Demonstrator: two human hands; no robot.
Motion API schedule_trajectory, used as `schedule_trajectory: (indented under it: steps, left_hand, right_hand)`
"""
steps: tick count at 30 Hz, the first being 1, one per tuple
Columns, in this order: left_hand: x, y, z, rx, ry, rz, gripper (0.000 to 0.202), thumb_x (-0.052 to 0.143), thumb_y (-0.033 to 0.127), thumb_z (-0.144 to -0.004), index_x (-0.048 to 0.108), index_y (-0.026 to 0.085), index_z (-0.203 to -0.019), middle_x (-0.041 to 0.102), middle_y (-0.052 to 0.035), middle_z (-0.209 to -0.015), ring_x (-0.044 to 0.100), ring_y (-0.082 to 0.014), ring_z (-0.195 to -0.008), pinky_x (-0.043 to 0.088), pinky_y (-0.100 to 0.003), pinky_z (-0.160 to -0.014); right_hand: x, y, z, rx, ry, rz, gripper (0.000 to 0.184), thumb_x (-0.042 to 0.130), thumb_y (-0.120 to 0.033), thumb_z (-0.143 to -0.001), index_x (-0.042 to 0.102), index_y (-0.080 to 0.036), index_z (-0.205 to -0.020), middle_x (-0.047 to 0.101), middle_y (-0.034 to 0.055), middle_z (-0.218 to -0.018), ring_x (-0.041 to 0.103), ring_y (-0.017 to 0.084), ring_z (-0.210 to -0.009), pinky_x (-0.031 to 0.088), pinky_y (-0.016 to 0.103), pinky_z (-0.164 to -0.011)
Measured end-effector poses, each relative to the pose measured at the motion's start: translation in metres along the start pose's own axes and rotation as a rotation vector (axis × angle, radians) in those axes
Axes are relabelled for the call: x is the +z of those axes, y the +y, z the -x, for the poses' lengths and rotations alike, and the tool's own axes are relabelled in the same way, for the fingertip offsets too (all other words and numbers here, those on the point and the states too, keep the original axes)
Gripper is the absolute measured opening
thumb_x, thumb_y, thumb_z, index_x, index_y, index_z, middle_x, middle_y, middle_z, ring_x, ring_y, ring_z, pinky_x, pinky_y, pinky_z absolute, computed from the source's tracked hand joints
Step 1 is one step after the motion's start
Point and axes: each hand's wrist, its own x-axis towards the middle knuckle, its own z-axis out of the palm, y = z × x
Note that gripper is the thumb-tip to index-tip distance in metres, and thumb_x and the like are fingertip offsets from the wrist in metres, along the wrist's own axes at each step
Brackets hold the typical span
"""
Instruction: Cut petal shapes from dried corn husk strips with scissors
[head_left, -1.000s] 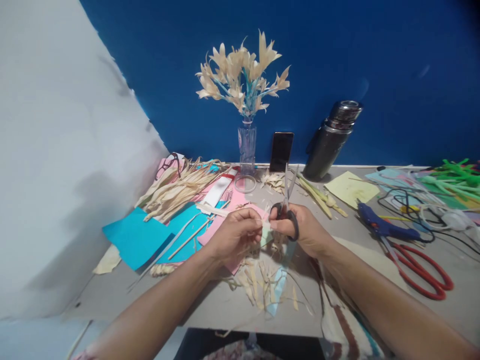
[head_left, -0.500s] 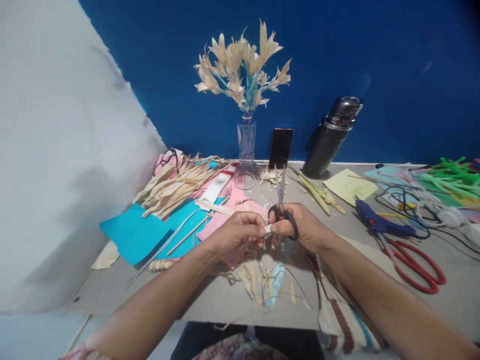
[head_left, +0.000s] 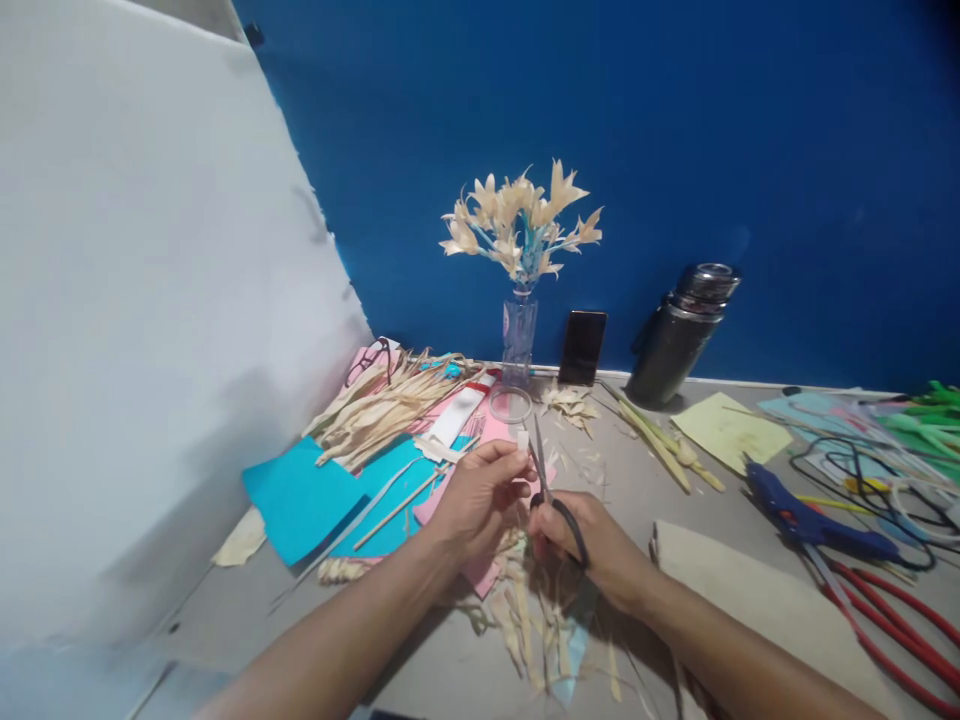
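My left hand [head_left: 480, 497] is closed in a pinch on a small pale strip of dried leaf [head_left: 523, 441], held upright above the grey table [head_left: 637, 480]. My right hand [head_left: 592, 540] grips black-handled scissors [head_left: 547, 490], its fingers through the loops. The blades point up and touch the strip just right of my left fingertips. Beneath both hands lies a litter of cut leaf scraps [head_left: 532, 620] on pink paper.
Dried leaf strips [head_left: 382, 400] lie piled on blue paper [head_left: 315, 495] at the left. A vase of leaf flowers [head_left: 521, 260], a phone [head_left: 583, 346] and a steel flask [head_left: 679, 322] stand at the blue wall. A blue glue gun [head_left: 810, 515], red scissors [head_left: 892, 610] and cables lie right.
The view has tilted up and pulled back. My hands have dropped closer to the table, and the scissors' blades have swung left to meet the strip in my left fingers.
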Motion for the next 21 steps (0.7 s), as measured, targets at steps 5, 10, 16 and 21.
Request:
schedule_trajectory:
  steps: [5, 10, 16, 21]
  left_hand:
    - [0.0028, 0.0008, 0.0013, 0.037, 0.033, -0.021, 0.025, 0.084, 0.021, -0.058, 0.062, 0.013, -0.068, 0.064, -0.0029, -0.061, 0.059, -0.0103, -0.054, 0.047, -0.020, -0.054]
    - [0.0020, -0.0004, 0.0010, 0.082, 0.046, -0.083, 0.025, 0.084, 0.024, -0.059, 0.064, 0.012, -0.067, 0.065, -0.0038, -0.061, 0.060, -0.0114, -0.054, 0.047, -0.021, -0.053]
    - [-0.0003, -0.0010, -0.0003, 0.074, 0.036, -0.105, 0.024, 0.083, 0.025, -0.060, 0.064, 0.012, -0.067, 0.065, -0.0034, -0.062, 0.060, -0.0114, -0.055, 0.048, -0.023, -0.055]
    - [0.0014, 0.0018, 0.0018, 0.083, 0.044, -0.161, 0.024, 0.083, 0.025, -0.060, 0.064, 0.012, -0.066, 0.065, -0.0031, -0.062, 0.060, -0.0111, -0.054, 0.048, -0.024, -0.056]
  right_hand:
    - [0.0021, 0.0018, -0.0016, 0.036, 0.037, 0.024, 0.059, 0.055, -0.074, -0.075, 0.053, -0.016, -0.062, 0.047, -0.0011, -0.056, 0.039, 0.012, -0.053, 0.028, 0.024, -0.048]
    - [0.0013, 0.0004, -0.0025, 0.061, 0.062, 0.042, 0.057, 0.059, -0.070, -0.075, 0.052, -0.016, -0.059, 0.045, -0.0022, -0.055, 0.036, 0.011, -0.053, 0.026, 0.024, -0.049]
    - [0.0015, -0.0002, -0.0035, 0.083, 0.059, 0.044, 0.054, 0.062, -0.066, -0.075, 0.051, -0.016, -0.059, 0.045, -0.0024, -0.055, 0.037, 0.011, -0.053, 0.028, 0.024, -0.050]
    - [0.0013, 0.0032, -0.0051, 0.125, 0.095, 0.026, 0.051, 0.069, -0.062, -0.072, 0.052, -0.016, -0.058, 0.052, -0.0008, -0.052, 0.042, 0.011, -0.049, 0.031, 0.024, -0.047]
